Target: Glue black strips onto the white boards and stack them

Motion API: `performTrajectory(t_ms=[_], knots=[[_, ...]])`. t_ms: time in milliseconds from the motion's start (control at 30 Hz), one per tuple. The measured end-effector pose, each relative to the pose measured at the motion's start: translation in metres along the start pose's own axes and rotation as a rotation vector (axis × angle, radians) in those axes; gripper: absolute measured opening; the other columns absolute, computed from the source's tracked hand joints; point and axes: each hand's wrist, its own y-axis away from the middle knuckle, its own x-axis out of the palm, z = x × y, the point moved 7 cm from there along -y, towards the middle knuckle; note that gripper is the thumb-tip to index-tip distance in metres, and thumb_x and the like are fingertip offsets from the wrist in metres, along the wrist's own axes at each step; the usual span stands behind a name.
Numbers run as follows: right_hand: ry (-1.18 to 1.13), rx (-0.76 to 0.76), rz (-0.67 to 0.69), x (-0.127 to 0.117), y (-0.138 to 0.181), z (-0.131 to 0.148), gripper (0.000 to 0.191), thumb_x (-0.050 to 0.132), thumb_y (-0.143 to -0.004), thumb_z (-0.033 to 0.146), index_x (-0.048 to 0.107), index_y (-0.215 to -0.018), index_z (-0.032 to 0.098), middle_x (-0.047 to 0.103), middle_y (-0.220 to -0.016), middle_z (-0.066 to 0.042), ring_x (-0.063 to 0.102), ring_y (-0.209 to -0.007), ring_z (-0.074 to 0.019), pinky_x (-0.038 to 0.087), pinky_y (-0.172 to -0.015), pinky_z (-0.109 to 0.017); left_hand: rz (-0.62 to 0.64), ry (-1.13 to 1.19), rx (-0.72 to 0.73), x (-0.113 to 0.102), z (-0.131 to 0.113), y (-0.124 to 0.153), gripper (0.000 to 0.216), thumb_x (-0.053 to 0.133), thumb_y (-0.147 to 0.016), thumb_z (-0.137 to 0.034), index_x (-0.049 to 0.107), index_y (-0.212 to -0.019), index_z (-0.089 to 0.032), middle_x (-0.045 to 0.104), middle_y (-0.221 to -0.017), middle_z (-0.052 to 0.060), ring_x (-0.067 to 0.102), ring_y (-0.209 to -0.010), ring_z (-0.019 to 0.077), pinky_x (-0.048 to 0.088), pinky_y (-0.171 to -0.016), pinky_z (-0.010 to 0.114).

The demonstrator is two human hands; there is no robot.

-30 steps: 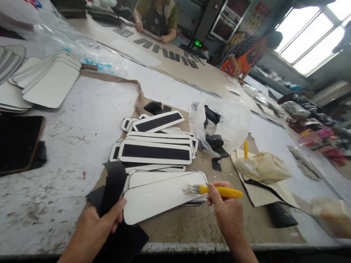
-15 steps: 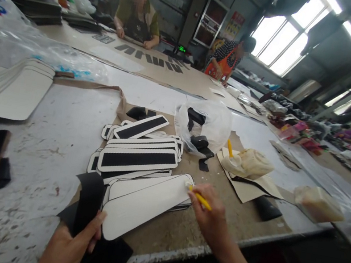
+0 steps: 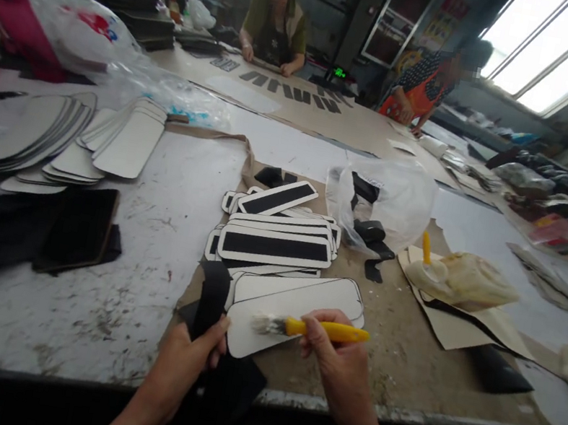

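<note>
My right hand (image 3: 337, 365) is closed around the yellow handle of a paintbrush (image 3: 353, 335). Its pale bristles touch the near left part of a long white panel (image 3: 282, 302) with rounded ends, the top one of a small stack. My left hand (image 3: 189, 357) pinches a black strip (image 3: 213, 295), its thumb at the panel's near left corner. Just beyond lies a pile of white-edged panels with black centres (image 3: 275, 246). Black material also hangs below my left hand at the table edge.
To the right, a milky plastic container (image 3: 475, 281) with a yellow-handled tool rests on pale sheets. A clear plastic bag (image 3: 406, 205) holds black pieces. At left are stacked white panels (image 3: 134, 142) and a phone-like dark slab (image 3: 77, 231). Two people work at the table behind.
The brush has moved from the panel's far right end to its near left part, its handle now lying nearly level. My left hand keeps the black strip. The view has swung left.
</note>
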Motion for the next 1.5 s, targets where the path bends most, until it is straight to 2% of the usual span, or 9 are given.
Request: performTrajectory(t_ms=[267, 500, 633, 767, 900, 1033, 1200, 1367, 1500], knots=[[0.025, 0.000, 0.077, 0.014, -0.001, 0.006, 0.032, 0.063, -0.080, 0.052, 0.059, -0.078, 0.021, 0.060, -0.057, 0.000, 0.057, -0.050, -0.0167, 0.048, -0.051, -0.029, 0.011, -0.043, -0.004, -0.001, -0.001, -0.002, 0.047, 0.059, -0.074, -0.058, 0.054, -0.050, -0.019, 0.046, -0.041, 0.000, 0.040, -0.042, 0.0109, 0.028, -0.044, 0.023], [0.402, -0.164, -0.247, -0.067, -0.018, 0.010, 0.031, 0.061, -0.083, 0.051, 0.060, -0.084, 0.019, 0.061, -0.063, -0.002, 0.058, -0.057, -0.0179, 0.048, -0.057, -0.030, 0.004, -0.122, -0.010, -0.007, -0.014, -0.010, 0.047, 0.059, -0.072, -0.057, 0.052, -0.046, -0.019, 0.046, -0.039, 0.000, 0.038, -0.041, 0.0112, 0.028, -0.044, 0.024], [0.563, -0.430, -0.329, -0.091, -0.022, 0.030, 0.024, 0.058, -0.087, 0.042, 0.060, -0.082, 0.019, 0.062, -0.073, -0.005, 0.061, -0.069, -0.0198, 0.050, -0.067, -0.033, 0.000, -0.179, -0.004, -0.009, -0.016, -0.017, 0.048, 0.059, -0.069, -0.059, 0.051, -0.045, -0.019, 0.044, -0.037, 0.000, 0.037, -0.040, 0.0115, 0.027, -0.044, 0.025], [0.683, -0.712, -0.273, -0.066, -0.012, 0.041, 0.010, 0.053, -0.090, 0.023, 0.060, -0.085, 0.019, 0.061, -0.080, -0.006, 0.060, -0.078, -0.0193, 0.049, -0.076, -0.033, 0.000, -0.225, 0.004, -0.011, -0.015, -0.021, 0.049, 0.059, -0.068, -0.061, 0.051, -0.044, -0.019, 0.045, -0.036, 0.000, 0.038, -0.039, 0.0123, 0.028, -0.045, 0.025], [0.598, -0.763, -0.067, -0.005, 0.015, 0.038, 0.013, 0.048, -0.090, 0.011, 0.060, -0.088, 0.018, 0.062, -0.082, -0.008, 0.060, -0.080, -0.0185, 0.051, -0.073, -0.030, 0.010, -0.261, 0.033, -0.010, -0.017, -0.023, 0.053, 0.059, -0.068, -0.065, 0.051, -0.043, -0.019, 0.044, -0.036, 0.000, 0.039, -0.040, 0.0130, 0.030, -0.045, 0.025], [0.193, -0.637, 0.077, 0.035, 0.032, 0.037, 0.008, 0.054, -0.089, 0.020, 0.061, -0.088, 0.018, 0.064, -0.083, -0.007, 0.062, -0.078, -0.0178, 0.052, -0.071, -0.030, 0.024, -0.218, 0.011, -0.009, -0.018, -0.023, 0.052, 0.064, -0.064, -0.066, 0.052, -0.046, -0.018, 0.046, -0.038, 0.000, 0.041, -0.041, 0.0130, 0.031, -0.045, 0.025], [-0.222, -0.071, 0.043, 0.009, 0.011, 0.010, 0.028, 0.059, -0.086, 0.045, 0.062, -0.084, 0.017, 0.059, -0.061, 0.000, 0.055, -0.050, -0.0118, 0.046, -0.050, -0.023, 0.041, -0.170, -0.004, -0.009, -0.021, -0.021, 0.058, 0.059, -0.066, -0.071, 0.055, -0.045, -0.017, 0.047, -0.038, 0.002, 0.040, -0.038, 0.0114, 0.029, -0.043, 0.024], [-0.219, -0.157, -0.183, -0.051, -0.004, 0.031, 0.037, 0.057, -0.086, 0.052, 0.060, -0.071, 0.018, 0.060, -0.073, -0.001, 0.055, -0.068, -0.0118, 0.046, -0.065, -0.021, -0.057, -0.255, 0.116, -0.026, -0.035, -0.014, 0.059, 0.049, -0.078, -0.065, 0.054, -0.044, -0.017, 0.043, -0.035, 0.001, 0.040, -0.037, 0.0113, 0.032, -0.044, 0.024], [-0.130, -0.132, 0.034, -0.029, -0.006, 0.050, 0.042, 0.055, -0.085, 0.058, 0.060, -0.072, 0.018, 0.060, -0.074, -0.002, 0.057, -0.074, -0.0138, 0.046, -0.067, -0.022, -0.080, -0.115, 0.148, -0.032, -0.051, 0.010, 0.048, 0.052, -0.079, -0.062, 0.061, -0.068, -0.016, 0.048, -0.045, -0.002, 0.039, -0.039, 0.0100, 0.031, -0.041, 0.022]])
